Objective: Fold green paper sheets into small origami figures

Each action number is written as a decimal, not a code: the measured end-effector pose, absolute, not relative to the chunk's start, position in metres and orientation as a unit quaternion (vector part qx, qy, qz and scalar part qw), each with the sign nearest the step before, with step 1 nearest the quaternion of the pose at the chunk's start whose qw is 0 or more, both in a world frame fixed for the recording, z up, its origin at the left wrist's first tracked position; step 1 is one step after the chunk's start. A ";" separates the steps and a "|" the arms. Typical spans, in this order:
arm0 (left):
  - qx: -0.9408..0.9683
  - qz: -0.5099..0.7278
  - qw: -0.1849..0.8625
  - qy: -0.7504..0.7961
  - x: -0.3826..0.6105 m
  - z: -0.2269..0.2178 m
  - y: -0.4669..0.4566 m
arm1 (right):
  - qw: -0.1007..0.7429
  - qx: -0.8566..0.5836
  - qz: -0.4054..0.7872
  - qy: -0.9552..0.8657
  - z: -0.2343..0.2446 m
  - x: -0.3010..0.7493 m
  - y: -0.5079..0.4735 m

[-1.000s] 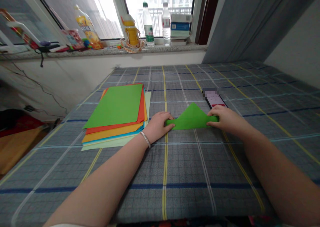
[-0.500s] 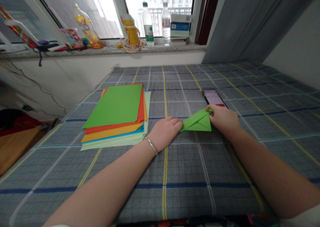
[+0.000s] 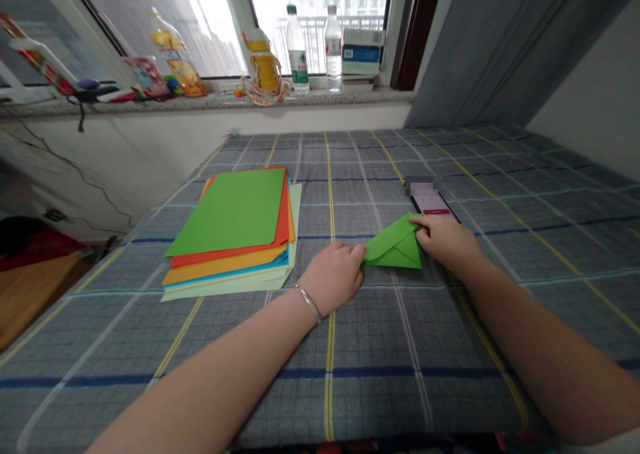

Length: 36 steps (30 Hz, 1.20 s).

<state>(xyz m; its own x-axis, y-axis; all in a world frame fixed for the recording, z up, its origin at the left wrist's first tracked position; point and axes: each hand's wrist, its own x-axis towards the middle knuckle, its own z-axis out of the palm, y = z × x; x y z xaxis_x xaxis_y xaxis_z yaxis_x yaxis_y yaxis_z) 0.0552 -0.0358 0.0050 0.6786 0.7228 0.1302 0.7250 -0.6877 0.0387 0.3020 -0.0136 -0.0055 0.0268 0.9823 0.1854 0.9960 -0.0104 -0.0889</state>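
Left hand (image 3: pixel 336 277) grasps the narrow end of the folded green paper (image 3: pixel 400 247) on the plaid cloth (image 3: pixel 365 401); right hand (image 3: pixel 447 242) touches its upper corner, grip unclear. A diagonal flap has replaced the central peak, apparently another fold made.

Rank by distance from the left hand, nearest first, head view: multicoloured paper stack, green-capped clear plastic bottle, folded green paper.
From the left hand:
1. Folded green paper: right at its fingers, on the right.
2. Multicoloured paper stack: just left, lying flat.
3. Green-capped clear plastic bottle: far ahead, upright on the windowsill.
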 end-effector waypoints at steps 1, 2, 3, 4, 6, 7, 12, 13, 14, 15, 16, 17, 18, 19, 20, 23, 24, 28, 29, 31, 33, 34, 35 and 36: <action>-0.915 -0.072 0.001 -0.398 0.054 0.004 -0.035 | 0.102 -0.705 -0.033 -0.701 -0.006 0.303 -0.013; -0.913 -0.079 -0.008 -0.401 0.053 0.003 -0.034 | 0.109 -0.698 -0.033 -0.707 -0.007 0.303 -0.012; -0.909 -0.088 -0.019 -0.406 0.052 0.002 -0.032 | 0.121 -0.687 -0.034 -0.716 -0.007 0.304 -0.011; -0.905 -0.096 -0.030 -0.412 0.050 0.001 -0.030 | 0.134 -0.674 -0.037 -0.725 -0.008 0.304 -0.011; -0.893 -0.115 -0.055 -0.432 0.046 -0.001 -0.024 | 0.161 -0.651 -0.041 -0.740 -0.007 0.303 -0.012; -0.884 -0.125 -0.073 -0.444 0.045 -0.002 -0.021 | 0.172 -0.646 -0.041 -0.743 -0.006 0.302 -0.013; -0.819 -0.170 -0.180 -0.517 0.040 -0.005 -0.008 | 0.263 -0.641 0.034 -0.720 -0.007 0.300 -0.015; -0.810 -0.183 -0.197 -0.522 0.039 -0.006 -0.007 | 0.289 -0.634 0.057 -0.716 -0.008 0.301 -0.014; -0.801 -0.199 -0.211 -0.523 0.039 -0.007 -0.005 | 0.310 -0.625 0.075 -0.713 -0.010 0.301 -0.013; -0.794 -0.213 -0.225 -0.523 0.040 -0.008 -0.005 | 0.325 -0.616 0.087 -0.712 -0.013 0.302 -0.011; -0.787 -0.225 -0.239 -0.522 0.040 -0.010 -0.004 | 0.334 -0.608 0.094 -0.714 -0.016 0.303 -0.010; -0.781 -0.233 -0.253 -0.521 0.040 -0.011 -0.004 | 0.338 -0.601 0.098 -0.718 -0.018 0.304 -0.008; -0.777 -0.238 -0.267 -0.518 0.041 -0.012 -0.004 | 0.338 -0.594 0.101 -0.723 -0.020 0.304 -0.007; -0.775 -0.239 -0.281 -0.514 0.041 -0.013 -0.004 | 0.334 -0.588 0.101 -0.729 -0.022 0.305 -0.006; -0.773 -0.238 -0.293 -0.510 0.041 -0.014 -0.004 | 0.328 -0.584 0.098 -0.736 -0.024 0.305 -0.006; -0.772 -0.235 -0.316 -0.499 0.041 -0.016 -0.004 | 0.295 -0.571 0.057 -0.764 -0.026 0.306 -0.005; -0.774 -0.232 -0.319 -0.495 0.040 -0.017 -0.003 | 0.276 -0.560 0.042 -0.780 -0.026 0.306 -0.005; -0.793 -0.216 -0.336 -0.460 0.038 -0.017 -0.002 | 0.199 -0.483 -0.004 -0.853 -0.024 0.304 -0.006; -0.800 -0.211 -0.337 -0.450 0.038 -0.016 -0.001 | 0.190 -0.460 -0.009 -0.867 -0.022 0.303 -0.008; -0.813 -0.202 -0.328 -0.437 0.037 -0.014 -0.001 | 0.179 -0.418 0.004 -0.891 -0.020 0.299 -0.011; -0.825 -0.183 -0.308 -0.438 0.036 -0.011 -0.002 | 0.171 -0.383 0.039 -0.907 -0.017 0.293 -0.016; -0.830 -0.172 -0.297 -0.440 0.036 -0.010 -0.003 | 0.171 -0.373 0.048 -0.911 -0.015 0.289 -0.018; -0.834 -0.161 -0.288 -0.443 0.035 -0.009 -0.004 | 0.174 -0.367 0.050 -0.913 -0.014 0.286 -0.020; -0.836 -0.152 -0.282 -0.446 0.035 -0.007 -0.004 | 0.177 -0.362 0.050 -0.914 -0.014 0.282 -0.022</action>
